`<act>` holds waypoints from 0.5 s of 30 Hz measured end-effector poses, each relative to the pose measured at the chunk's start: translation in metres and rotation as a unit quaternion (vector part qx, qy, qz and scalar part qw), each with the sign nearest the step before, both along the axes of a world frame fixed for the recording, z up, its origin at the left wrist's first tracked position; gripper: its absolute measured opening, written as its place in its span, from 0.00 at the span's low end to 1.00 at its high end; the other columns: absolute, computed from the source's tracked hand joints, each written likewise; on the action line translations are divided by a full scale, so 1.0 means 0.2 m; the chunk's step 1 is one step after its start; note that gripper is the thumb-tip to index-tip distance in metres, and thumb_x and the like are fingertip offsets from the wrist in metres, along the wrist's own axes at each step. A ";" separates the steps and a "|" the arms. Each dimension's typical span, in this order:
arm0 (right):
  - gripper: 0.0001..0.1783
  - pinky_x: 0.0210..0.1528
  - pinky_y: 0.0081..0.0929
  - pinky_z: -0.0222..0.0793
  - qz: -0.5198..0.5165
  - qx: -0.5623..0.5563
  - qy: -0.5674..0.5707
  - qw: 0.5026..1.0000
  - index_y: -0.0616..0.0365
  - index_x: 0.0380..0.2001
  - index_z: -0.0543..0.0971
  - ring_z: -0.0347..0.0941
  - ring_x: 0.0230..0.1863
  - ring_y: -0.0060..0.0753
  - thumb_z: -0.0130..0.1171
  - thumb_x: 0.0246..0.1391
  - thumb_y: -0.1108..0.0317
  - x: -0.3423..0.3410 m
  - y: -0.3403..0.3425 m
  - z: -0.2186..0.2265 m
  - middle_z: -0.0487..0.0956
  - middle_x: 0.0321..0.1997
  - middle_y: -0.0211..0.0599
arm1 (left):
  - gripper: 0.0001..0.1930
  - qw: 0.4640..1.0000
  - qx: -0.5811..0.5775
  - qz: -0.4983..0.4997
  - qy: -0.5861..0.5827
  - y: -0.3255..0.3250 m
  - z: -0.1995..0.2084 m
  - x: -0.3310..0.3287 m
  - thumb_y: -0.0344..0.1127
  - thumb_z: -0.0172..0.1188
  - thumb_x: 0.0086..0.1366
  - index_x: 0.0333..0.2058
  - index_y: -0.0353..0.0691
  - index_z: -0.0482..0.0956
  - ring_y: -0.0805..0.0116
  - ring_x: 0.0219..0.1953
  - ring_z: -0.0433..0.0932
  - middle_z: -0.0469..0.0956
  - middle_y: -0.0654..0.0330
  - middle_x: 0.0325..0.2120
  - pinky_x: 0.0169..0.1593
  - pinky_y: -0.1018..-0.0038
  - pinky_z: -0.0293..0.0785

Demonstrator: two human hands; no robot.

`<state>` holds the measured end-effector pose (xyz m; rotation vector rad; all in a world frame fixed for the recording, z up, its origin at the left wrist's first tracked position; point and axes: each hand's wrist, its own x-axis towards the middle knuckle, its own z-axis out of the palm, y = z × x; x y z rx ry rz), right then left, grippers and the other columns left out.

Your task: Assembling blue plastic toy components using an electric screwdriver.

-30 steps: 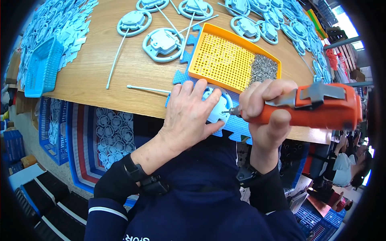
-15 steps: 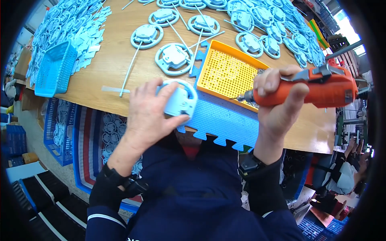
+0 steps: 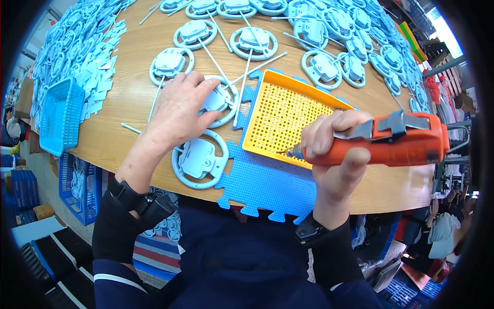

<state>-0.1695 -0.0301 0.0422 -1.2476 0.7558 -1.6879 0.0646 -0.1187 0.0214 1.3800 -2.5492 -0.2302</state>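
My left hand reaches over a pale blue toy steering wheel, fingers and thumb spread across its hub and hiding part of it. Another such wheel lies flat just below that hand, at the left edge of the blue foam mat. My right hand is wrapped around an orange power screwdriver, its tip pointing left over the near side of a yellow perforated tray. Small screws in the tray are mostly hidden behind the hand.
More wheels with thin rods lie across the table, piled at the far right. A heap of pale blue parts and a blue basket stand at the left. Another person sits at the far right.
My left hand has let go of the wheel it held, now flat on the table, and moved up-left to another wheel. My right hand with the screwdriver has shifted slightly left and nearer.
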 end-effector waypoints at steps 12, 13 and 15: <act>0.30 0.22 0.23 0.64 -0.014 0.000 0.023 1.000 0.57 0.35 0.66 0.65 0.18 0.24 0.59 0.49 0.39 0.03 -0.03 -0.03 0.69 0.20 0.30 | 0.23 0.996 -0.068 0.055 0.003 0.42 0.18 -0.03 0.41 0.66 0.44 0.41 0.40 0.76 0.56 0.42 0.70 0.70 0.53 0.35 0.59 0.47 0.51; 0.30 0.22 0.23 0.64 -0.014 -0.001 0.024 1.000 0.57 0.35 0.66 0.65 0.18 0.24 0.59 0.49 0.39 0.04 -0.02 -0.03 0.69 0.20 0.30 | 0.24 0.996 -0.057 0.066 0.014 0.48 0.17 -0.04 0.41 0.66 0.44 0.41 0.40 0.76 0.56 0.41 0.71 0.70 0.53 0.35 0.59 0.47 0.51; 0.30 0.22 0.23 0.64 -0.012 0.004 0.028 1.000 0.57 0.35 0.67 0.65 0.19 0.25 0.60 0.49 0.40 0.05 -0.01 -0.02 0.68 0.20 0.31 | 0.26 0.995 -0.048 0.078 0.036 0.59 0.15 -0.08 0.45 0.69 0.43 0.41 0.40 0.76 0.57 0.41 0.71 0.69 0.54 0.34 0.58 0.47 0.52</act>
